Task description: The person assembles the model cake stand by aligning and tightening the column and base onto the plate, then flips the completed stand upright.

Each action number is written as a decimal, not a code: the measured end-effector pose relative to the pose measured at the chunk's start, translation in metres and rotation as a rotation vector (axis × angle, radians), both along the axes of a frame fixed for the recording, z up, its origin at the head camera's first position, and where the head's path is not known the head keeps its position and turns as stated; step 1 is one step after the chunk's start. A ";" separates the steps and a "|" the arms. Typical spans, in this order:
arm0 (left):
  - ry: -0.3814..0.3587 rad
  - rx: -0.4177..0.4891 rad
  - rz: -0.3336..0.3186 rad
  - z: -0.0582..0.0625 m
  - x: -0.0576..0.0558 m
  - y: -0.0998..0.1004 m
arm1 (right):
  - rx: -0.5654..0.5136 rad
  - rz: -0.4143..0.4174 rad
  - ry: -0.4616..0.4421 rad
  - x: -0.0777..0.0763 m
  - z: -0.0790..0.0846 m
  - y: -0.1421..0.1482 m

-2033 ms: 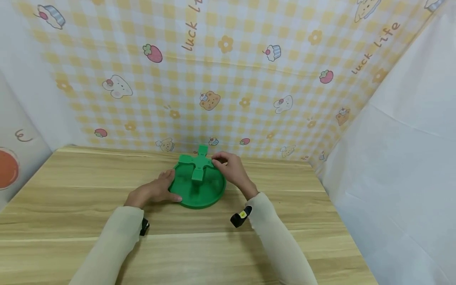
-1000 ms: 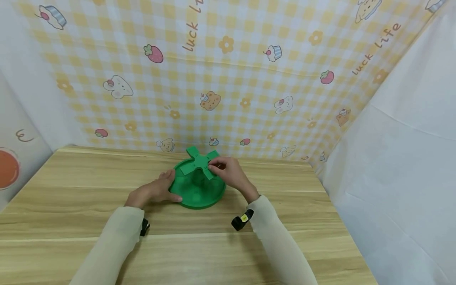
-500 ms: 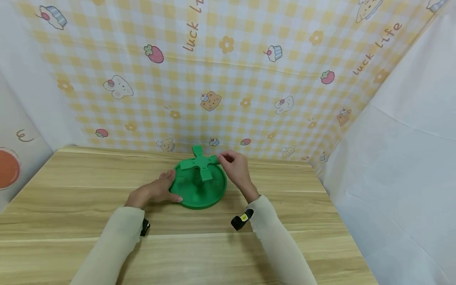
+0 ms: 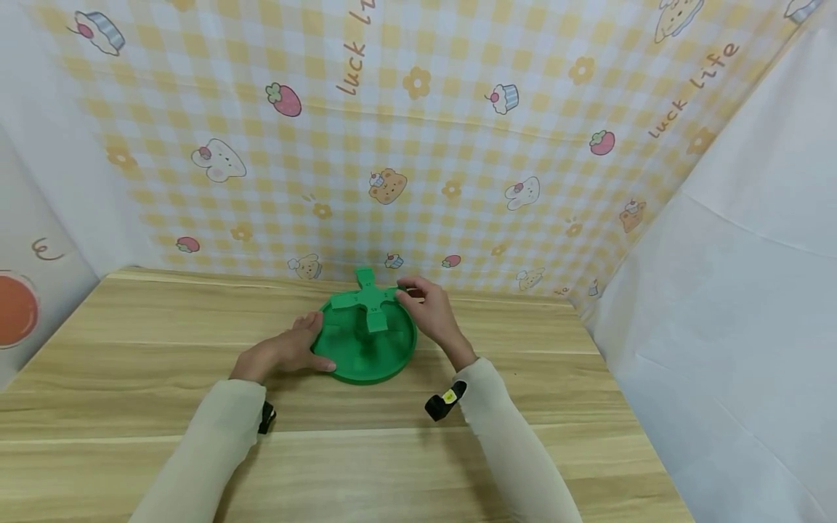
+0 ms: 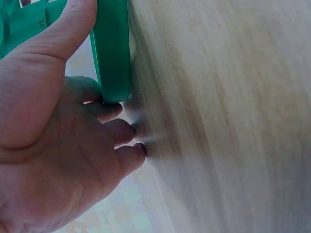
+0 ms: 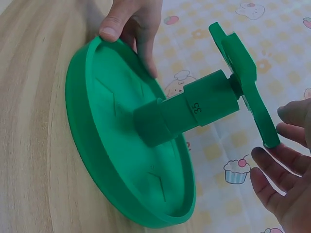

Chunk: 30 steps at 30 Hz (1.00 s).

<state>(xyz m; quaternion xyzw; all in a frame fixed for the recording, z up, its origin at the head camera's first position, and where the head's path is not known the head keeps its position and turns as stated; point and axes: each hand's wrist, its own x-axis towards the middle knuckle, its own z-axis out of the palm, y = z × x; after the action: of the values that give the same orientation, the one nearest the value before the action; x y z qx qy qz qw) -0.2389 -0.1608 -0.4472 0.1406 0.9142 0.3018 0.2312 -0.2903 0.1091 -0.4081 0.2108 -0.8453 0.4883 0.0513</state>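
Note:
On the table stands a green round base (image 4: pixel 366 363), a shallow dish with a raised rim. A stepped green post (image 6: pixel 194 109), marked 35 on one section, rises from its middle. A flat green cross with four arms (image 4: pixel 369 298) sits on top of the post, small numbers printed on its arms. My left hand (image 4: pixel 290 347) grips the base's left rim, thumb over the edge and fingers outside. My right hand (image 4: pixel 428 309) is at the tip of the cross's right arm. Its fingers are loosely spread around that tip in the right wrist view, with slight contact at most.
The wood-grain table (image 4: pixel 340 472) stretches around the base. Close behind it hangs a yellow checked cloth (image 4: pixel 458 145) with cartoon prints. A white sheet (image 4: pixel 739 312) bounds the right side.
The cross has turned on its post over the last two seconds, while the right hand shifted among its arms. In the last half second the right fingers have loosened. The left hand stays put.

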 end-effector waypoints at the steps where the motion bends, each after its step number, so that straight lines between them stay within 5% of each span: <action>1: 0.000 -0.001 0.000 0.000 0.000 0.000 | -0.002 0.005 0.003 0.001 0.000 0.000; 30: 0.019 -0.003 -0.008 0.001 0.001 0.001 | 0.102 0.124 0.004 0.009 0.001 -0.001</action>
<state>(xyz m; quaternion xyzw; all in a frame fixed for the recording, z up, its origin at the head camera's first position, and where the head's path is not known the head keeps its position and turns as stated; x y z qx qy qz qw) -0.2383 -0.1601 -0.4464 0.1469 0.9161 0.2984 0.2238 -0.2809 0.1078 -0.4073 0.2660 -0.8542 0.4467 0.0119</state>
